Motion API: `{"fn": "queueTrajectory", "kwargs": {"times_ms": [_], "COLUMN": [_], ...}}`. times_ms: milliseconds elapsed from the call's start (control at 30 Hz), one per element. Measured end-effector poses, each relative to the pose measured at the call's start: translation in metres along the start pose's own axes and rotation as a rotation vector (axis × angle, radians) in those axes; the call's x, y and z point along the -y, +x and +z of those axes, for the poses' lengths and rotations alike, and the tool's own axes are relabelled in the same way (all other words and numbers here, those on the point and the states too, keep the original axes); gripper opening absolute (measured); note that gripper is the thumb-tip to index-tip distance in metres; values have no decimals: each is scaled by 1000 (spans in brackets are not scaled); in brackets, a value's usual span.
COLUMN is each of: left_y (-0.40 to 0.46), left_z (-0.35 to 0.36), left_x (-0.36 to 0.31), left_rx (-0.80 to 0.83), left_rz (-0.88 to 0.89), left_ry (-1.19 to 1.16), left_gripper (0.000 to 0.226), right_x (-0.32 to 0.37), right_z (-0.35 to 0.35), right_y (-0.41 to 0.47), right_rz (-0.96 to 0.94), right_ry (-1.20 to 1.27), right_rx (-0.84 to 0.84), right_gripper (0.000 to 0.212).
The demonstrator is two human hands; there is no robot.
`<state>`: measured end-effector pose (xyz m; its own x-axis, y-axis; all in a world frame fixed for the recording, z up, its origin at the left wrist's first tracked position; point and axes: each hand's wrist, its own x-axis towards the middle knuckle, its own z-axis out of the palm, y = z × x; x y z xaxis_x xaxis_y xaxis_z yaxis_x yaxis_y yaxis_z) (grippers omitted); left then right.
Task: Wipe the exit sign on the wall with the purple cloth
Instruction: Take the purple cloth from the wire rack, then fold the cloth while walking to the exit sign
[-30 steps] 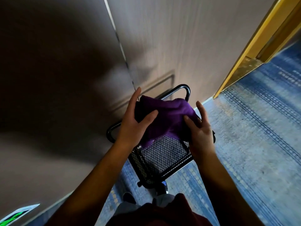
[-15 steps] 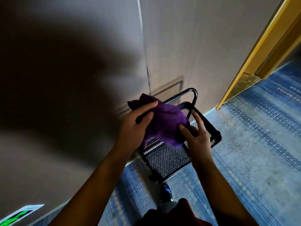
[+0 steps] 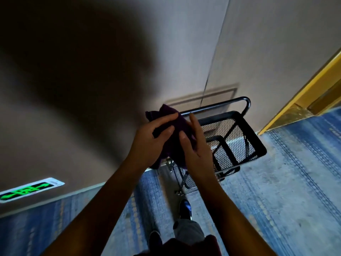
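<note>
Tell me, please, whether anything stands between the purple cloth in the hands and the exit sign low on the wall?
Nothing visible does. The purple cloth sits between the left hand and right hand; only bare wall separates it from the exit sign. The black mesh cart stands on the opposite side.

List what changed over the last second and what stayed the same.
Both hands gathered the purple cloth into a tighter bundle, and it now sits left of the black mesh cart rather than over it. More of the lit exit sign has come into view at lower left. The left hand and right hand kept their grip.
</note>
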<state>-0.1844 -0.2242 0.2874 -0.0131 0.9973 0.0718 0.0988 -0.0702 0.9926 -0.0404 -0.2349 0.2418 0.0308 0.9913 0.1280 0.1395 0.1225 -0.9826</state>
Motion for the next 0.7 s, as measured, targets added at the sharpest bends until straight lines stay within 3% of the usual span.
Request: {"fn": "queueTrajectory", "kwargs": {"times_ms": [300,500,600,700], "left_y": [-64,-108,-136,-170], "left_z": [-58,-74,-73,-75], "left_x": [2,7,10,15], "left_rx": [-248,-558,-711,-868], "left_rz": [-113,-113,-101,-59], "left_ry": [-243,-366,-449,-521], "left_gripper": [34,33,36,37], "right_x": [-12,-24,-24,-26], "right_z": [42,64,80,101], "right_y": [-17,-18,-26,-41], "right_rz": [8,103,239,395], "right_ry": [-26,75,175,269], "right_rx": [348,611,752,872], "right_gripper": [70,70,71,53]}}
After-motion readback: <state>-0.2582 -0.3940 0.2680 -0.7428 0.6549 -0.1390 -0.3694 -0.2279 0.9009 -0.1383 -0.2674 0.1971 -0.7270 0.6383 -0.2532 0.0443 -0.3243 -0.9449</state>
